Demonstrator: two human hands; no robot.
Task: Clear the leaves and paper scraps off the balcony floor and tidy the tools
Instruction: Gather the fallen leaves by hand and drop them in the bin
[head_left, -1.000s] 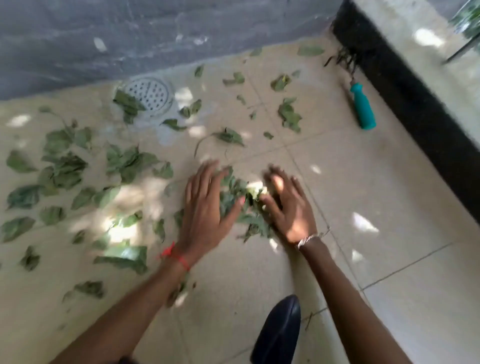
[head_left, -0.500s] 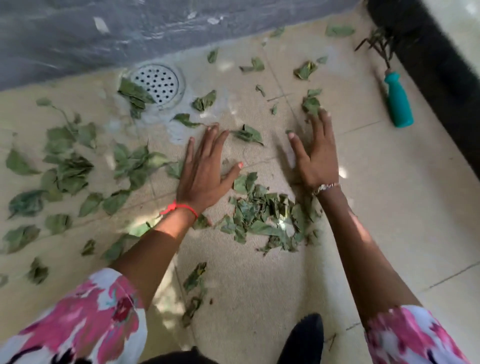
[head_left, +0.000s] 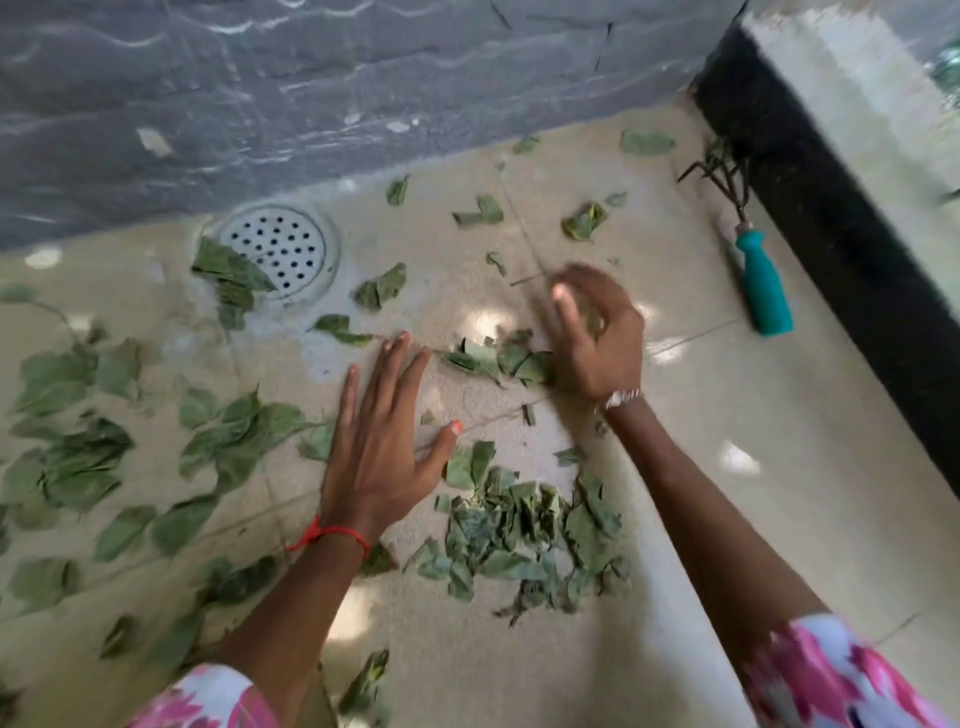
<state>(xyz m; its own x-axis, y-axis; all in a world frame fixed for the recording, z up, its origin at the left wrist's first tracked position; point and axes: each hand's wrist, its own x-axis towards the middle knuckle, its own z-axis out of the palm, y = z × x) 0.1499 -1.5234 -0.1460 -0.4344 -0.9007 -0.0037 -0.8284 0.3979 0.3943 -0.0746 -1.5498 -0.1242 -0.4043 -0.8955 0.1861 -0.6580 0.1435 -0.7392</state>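
A moment ago both of her hands lay flat past the heap, reaching out. Now the right hand (head_left: 592, 332) has curled its fingers and is drawing back, with a small clump of torn leaves (head_left: 498, 361) bunched just under its palm. It is blurred with the motion, so I cannot tell whether the fingers pinch any leaf or only rake them along. The left hand (head_left: 379, 441) has hardly shifted: it is flat on the floor (head_left: 675, 467), fingers spread wide, holding nothing. The gathered pile (head_left: 524, 540) lies between her two wrists, nearer her than either palm, so to my eye this pull should feed the clump into it. Plenty is still left to do. Loose leaves (head_left: 78, 457) are strewn well out beyond the left hand's outer side, and more lie past both sets of fingertips around the drain (head_left: 278, 249). The teal-handled hand rake (head_left: 763, 291) rests untouched beyond the right hand's outer side.
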